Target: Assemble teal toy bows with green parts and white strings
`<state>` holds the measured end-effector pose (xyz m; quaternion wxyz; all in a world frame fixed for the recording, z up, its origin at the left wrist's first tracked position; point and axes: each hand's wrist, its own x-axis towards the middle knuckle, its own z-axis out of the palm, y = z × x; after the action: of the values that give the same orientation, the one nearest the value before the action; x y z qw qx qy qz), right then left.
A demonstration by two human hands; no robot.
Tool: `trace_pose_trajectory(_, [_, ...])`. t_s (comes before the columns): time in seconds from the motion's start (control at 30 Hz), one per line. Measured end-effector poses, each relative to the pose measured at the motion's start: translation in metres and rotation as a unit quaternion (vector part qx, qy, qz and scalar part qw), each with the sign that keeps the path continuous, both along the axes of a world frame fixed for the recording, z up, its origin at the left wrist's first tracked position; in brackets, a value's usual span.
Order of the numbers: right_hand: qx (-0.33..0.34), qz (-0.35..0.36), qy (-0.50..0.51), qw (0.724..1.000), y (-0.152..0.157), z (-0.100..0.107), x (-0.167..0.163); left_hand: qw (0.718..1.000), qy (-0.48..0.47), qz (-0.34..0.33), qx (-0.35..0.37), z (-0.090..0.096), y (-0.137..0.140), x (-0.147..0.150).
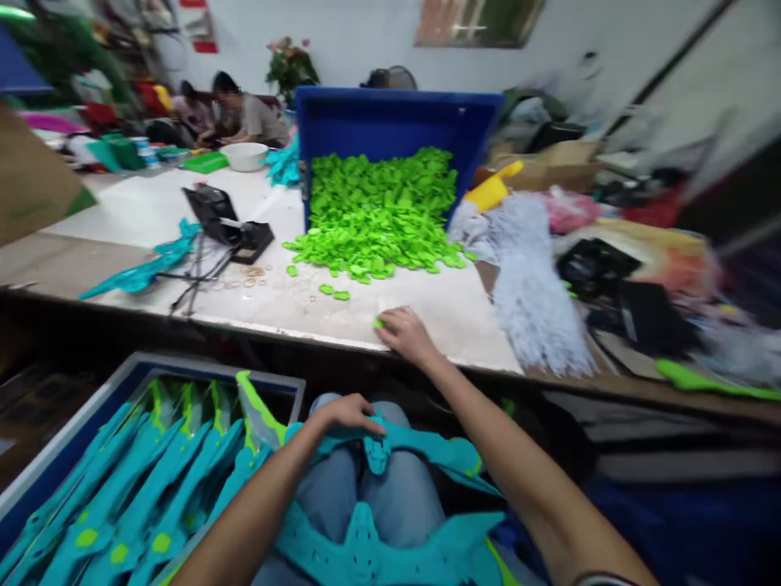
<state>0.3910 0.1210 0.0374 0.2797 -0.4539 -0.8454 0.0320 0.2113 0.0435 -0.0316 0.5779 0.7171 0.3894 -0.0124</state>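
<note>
My right hand (405,334) is at the table's front edge, its fingertips closed on a small bright green plastic piece (379,323), most of it hidden by the fingers. On my lap lies a large teal plastic part (427,443) with long arms and a middle hub. My left hand (351,413) grips this part just left of the hub. Nearer to me is another teal section (366,553) with a pointed tab; I cannot tell whether the two sections are joined. A large heap of green pieces (378,220) spills from a tipped blue bin (396,122) onto the table.
At my left, a blue crate (143,362) holds several teal parts with green ends (146,480). A black device with cables (225,228) stands on the table beside a teal piece (137,273). White fringed material (534,285) lies at right. Two people (256,114) sit in the background.
</note>
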Motion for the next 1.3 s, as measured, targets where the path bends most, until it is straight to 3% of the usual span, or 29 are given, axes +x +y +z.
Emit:
trace_pose_trajectory(0.17, [-0.026,0.012,0.053,0.998,-0.096,-0.009,0.006,1.0,-0.019,-0.005,-0.014,0.002,0.002,-0.006])
trace_pose_trajectory(0.3, [-0.085,-0.027,0.012,0.996,-0.172,-0.037,0.023,0.996,-0.026,0.008,-0.081,-0.001,0.001,-0.007])
trace_pose_trajectory(0.4, [-0.137,0.004,-0.022,0.99,-0.2,-0.06,0.021,0.993,-0.027,0.029,-0.111,-0.003,-0.002,-0.006])
trace_pose_trajectory(0.53, [-0.131,0.024,-0.033,0.99,-0.204,-0.079,0.004,0.995,-0.024,0.037,-0.092,0.0,-0.004,-0.003])
trace_pose_trajectory(0.7, [-0.113,0.007,-0.046,0.992,-0.199,-0.086,-0.005,0.992,-0.023,0.04,-0.116,0.001,-0.006,-0.004])
trace_pose_trajectory(0.87, [-0.117,-0.067,0.008,0.991,-0.202,-0.097,-0.007,0.998,-0.018,-0.04,-0.035,-0.002,-0.002,-0.007])
trace_pose_trajectory(0.97, [-0.154,-0.092,0.058,0.982,-0.2,-0.103,-0.008,0.996,-0.005,-0.084,0.018,-0.003,0.0,-0.004])
trace_pose_trajectory(1.1, [-0.221,-0.138,0.097,0.961,-0.192,-0.108,-0.005,0.994,0.024,-0.094,0.058,-0.005,-0.002,0.001])
trace_pose_trajectory(1.3, [-0.247,-0.108,0.036,0.962,-0.18,-0.112,-0.009,0.982,0.083,-0.102,0.138,-0.003,-0.006,0.001])
